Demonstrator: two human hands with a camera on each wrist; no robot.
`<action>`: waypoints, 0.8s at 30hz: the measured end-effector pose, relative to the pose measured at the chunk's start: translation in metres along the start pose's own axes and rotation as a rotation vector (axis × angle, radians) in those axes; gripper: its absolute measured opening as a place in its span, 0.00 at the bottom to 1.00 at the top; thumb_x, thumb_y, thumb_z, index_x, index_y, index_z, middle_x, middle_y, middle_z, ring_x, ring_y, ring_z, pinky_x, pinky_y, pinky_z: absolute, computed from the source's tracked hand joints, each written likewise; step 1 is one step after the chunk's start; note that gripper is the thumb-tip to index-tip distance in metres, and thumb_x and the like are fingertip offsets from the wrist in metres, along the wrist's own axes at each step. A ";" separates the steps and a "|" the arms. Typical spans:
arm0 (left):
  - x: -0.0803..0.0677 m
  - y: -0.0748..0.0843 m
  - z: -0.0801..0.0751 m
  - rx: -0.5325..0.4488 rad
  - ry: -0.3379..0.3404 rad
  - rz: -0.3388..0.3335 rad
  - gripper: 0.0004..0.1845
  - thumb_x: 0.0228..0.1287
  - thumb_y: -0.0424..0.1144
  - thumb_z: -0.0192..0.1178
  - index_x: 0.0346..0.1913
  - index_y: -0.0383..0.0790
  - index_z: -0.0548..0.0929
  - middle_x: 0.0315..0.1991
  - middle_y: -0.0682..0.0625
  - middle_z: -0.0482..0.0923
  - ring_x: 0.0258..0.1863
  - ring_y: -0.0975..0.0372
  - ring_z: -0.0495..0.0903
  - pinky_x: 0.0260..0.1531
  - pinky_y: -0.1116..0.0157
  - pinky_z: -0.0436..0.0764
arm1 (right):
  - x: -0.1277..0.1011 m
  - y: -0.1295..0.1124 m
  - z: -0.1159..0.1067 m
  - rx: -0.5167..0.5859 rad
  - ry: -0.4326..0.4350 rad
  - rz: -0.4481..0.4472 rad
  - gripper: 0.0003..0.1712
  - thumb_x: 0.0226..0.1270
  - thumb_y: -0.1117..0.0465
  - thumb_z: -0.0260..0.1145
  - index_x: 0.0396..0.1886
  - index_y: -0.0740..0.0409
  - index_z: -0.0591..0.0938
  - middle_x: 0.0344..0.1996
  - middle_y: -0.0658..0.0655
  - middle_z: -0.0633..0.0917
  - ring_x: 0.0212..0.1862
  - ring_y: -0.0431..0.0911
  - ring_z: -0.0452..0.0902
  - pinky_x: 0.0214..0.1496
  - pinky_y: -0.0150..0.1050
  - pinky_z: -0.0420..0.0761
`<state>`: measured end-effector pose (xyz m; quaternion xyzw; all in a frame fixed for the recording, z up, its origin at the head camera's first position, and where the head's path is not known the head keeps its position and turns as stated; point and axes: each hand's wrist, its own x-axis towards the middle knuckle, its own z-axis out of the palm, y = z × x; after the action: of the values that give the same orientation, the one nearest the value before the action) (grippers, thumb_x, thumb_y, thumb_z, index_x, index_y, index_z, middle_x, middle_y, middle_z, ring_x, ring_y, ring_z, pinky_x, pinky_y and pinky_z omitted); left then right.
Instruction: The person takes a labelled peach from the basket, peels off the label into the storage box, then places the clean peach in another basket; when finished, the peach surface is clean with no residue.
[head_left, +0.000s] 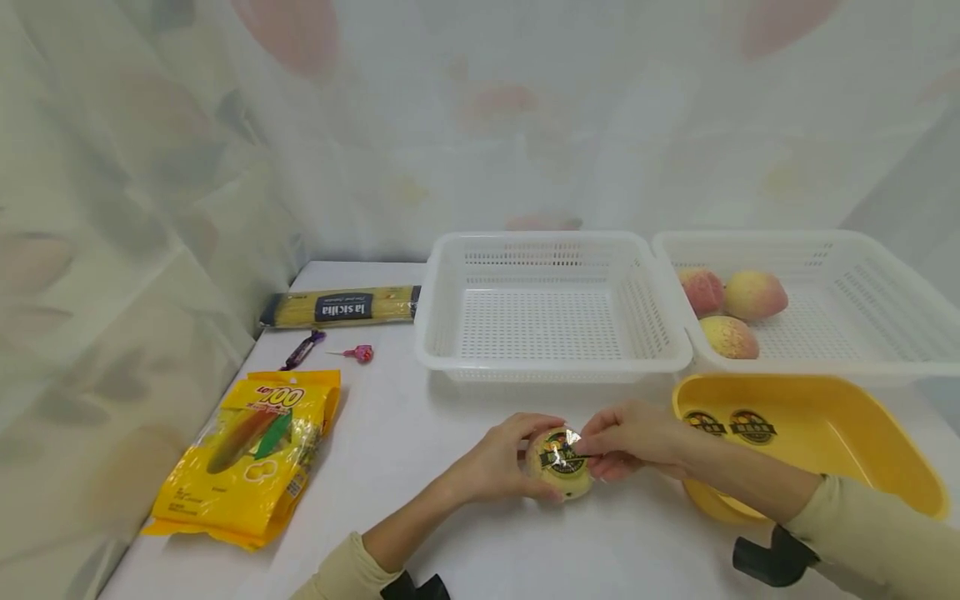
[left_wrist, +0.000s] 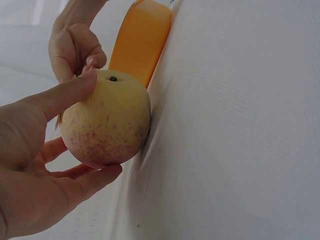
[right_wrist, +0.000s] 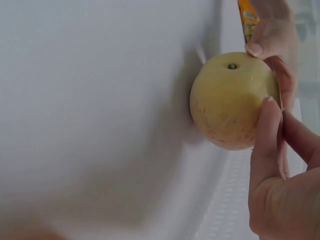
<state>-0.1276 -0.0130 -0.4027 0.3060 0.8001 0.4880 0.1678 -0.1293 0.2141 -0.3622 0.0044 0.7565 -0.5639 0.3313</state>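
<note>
A yellow, pink-flecked fruit [head_left: 572,488] rests on the white table [head_left: 420,450] near the front edge. My left hand [head_left: 525,460] grips it from the left, thumb [left_wrist: 75,92] on top and fingers underneath. A round black-and-gold sticker [head_left: 562,457] is on the fruit's upper face. My right hand [head_left: 591,450] pinches this sticker from the right. The left wrist view shows the fruit [left_wrist: 107,120] with its stem end up. In the right wrist view the fruit [right_wrist: 227,100] lies between my right hand's fingers [right_wrist: 267,130] and the other hand's fingertips [right_wrist: 270,40].
A yellow tray [head_left: 840,417] with two stickers [head_left: 727,426] stuck inside lies under my right forearm. Behind stand an empty white basket [head_left: 555,365] and a second basket [head_left: 862,367] with three fruits [head_left: 727,310]. Left: pasta packet [head_left: 341,307], yellow snack bag [head_left: 251,454], lollipop [head_left: 360,353], purple candy [head_left: 302,349].
</note>
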 end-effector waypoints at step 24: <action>-0.002 -0.001 -0.006 0.065 -0.034 0.000 0.41 0.44 0.38 0.77 0.64 0.46 0.71 0.60 0.51 0.68 0.59 0.59 0.68 0.53 0.69 0.74 | -0.079 0.057 -0.167 -0.078 0.012 -0.057 0.10 0.73 0.62 0.56 0.42 0.64 0.80 0.35 0.54 0.84 0.37 0.45 0.81 0.41 0.40 0.83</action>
<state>-0.1300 -0.0189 -0.4009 0.3197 0.8124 0.4565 0.1713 -0.1286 0.4073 -0.3467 -0.0266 0.7797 -0.5432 0.3103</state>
